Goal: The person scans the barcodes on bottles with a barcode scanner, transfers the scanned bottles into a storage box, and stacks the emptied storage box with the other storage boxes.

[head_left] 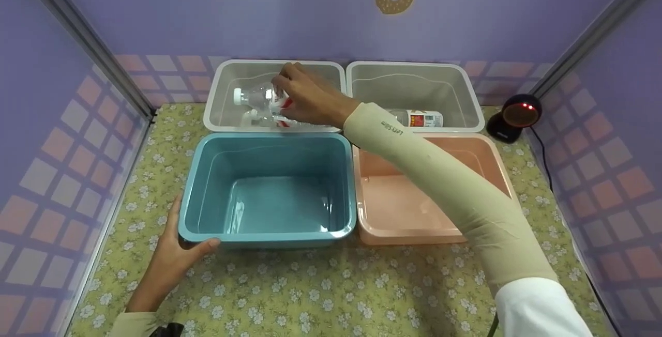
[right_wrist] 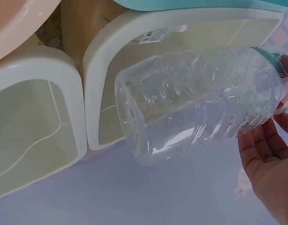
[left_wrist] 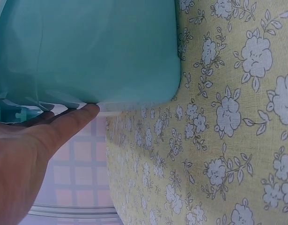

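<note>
My right hand (head_left: 310,94) holds a large clear plastic bottle (right_wrist: 195,101) by its labelled middle, over the back left white bin (head_left: 220,94). The bottle lies sideways, and its white cap (head_left: 238,96) points left in the head view. Below it in that bin, another clear bottle (head_left: 253,119) is partly hidden. At the front left corner of the blue bin (head_left: 269,236), my left hand (head_left: 173,254) rests with its thumb along the front rim. Its fingers (left_wrist: 71,124) lie fairly straight against the bin's side wall.
A bottle with a white and red label (head_left: 424,118) lies in the back right white bin (head_left: 468,104). The front right pink bin (head_left: 382,233) sits under my right forearm. A black scanner (head_left: 517,115) with red lights stands at the right, its cable trailing on the flowered cloth (head_left: 331,290).
</note>
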A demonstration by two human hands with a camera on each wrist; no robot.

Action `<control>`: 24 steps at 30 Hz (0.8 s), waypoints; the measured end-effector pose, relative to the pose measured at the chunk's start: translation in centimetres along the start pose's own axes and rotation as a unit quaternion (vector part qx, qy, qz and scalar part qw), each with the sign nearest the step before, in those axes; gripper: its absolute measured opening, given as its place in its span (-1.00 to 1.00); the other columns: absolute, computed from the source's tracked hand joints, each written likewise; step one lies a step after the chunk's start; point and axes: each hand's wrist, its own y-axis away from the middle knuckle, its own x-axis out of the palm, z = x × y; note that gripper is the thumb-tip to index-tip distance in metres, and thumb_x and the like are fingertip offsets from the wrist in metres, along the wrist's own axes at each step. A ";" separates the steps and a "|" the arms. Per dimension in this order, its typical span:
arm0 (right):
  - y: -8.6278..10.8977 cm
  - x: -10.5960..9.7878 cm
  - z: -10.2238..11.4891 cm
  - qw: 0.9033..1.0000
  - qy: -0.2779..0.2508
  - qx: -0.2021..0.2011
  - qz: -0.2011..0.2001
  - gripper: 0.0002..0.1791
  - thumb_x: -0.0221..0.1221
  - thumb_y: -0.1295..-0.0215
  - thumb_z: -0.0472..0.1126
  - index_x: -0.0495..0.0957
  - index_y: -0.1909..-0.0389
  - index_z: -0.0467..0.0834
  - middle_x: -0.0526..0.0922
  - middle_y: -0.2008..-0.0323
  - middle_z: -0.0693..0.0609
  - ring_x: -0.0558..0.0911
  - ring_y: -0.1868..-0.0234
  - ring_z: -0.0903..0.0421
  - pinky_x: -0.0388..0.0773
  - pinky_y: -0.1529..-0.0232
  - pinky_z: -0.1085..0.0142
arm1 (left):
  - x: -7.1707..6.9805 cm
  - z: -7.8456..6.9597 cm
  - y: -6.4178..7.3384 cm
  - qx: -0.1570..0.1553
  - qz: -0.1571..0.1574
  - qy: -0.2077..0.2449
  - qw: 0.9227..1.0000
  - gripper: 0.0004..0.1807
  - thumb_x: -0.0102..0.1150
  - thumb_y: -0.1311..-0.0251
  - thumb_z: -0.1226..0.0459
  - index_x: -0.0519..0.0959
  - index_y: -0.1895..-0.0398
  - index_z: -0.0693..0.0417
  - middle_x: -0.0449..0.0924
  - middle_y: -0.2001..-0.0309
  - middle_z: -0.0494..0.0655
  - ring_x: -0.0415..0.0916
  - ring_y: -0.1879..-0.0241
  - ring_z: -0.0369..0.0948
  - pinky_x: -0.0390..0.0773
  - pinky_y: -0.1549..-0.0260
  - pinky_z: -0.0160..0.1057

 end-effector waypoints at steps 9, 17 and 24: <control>-0.4 1.4 -0.3 1.000 -0.002 -0.005 0.004 -0.52 0.42 -0.50 -0.07 0.61 -0.31 -0.16 0.52 -0.24 -0.11 0.58 -0.15 -0.01 0.62 -0.18 0.26 | 0.2 0.0 0.1 0.010 -0.002 0.022 1.000 0.30 0.44 -0.44 0.36 -0.34 -0.82 -0.59 -0.13 -0.75 0.25 0.19 -0.57 0.34 0.60 -0.18 -0.42; -0.3 2.8 -1.2 1.000 0.014 -0.006 -0.003 -0.44 0.44 -0.49 -0.08 0.57 -0.38 -0.20 0.55 -0.24 -0.14 0.54 -0.25 -0.06 0.58 -0.30 0.19 | 0.4 -0.1 0.4 0.010 -0.003 0.020 1.000 0.31 0.43 -0.44 0.38 -0.35 -0.83 -0.54 -0.13 -0.75 0.27 0.19 -0.57 0.37 0.61 -0.14 -0.44; -0.4 3.8 -1.6 1.000 0.011 -0.014 -0.011 -0.44 0.45 -0.48 -0.08 0.58 -0.37 -0.22 0.55 -0.23 -0.15 0.53 -0.22 -0.06 0.56 -0.26 0.17 | 0.4 -0.1 0.6 0.003 -0.004 0.015 1.000 0.32 0.44 -0.45 0.37 -0.38 -0.83 -0.53 -0.14 -0.75 0.28 0.18 -0.58 0.39 0.60 -0.14 -0.45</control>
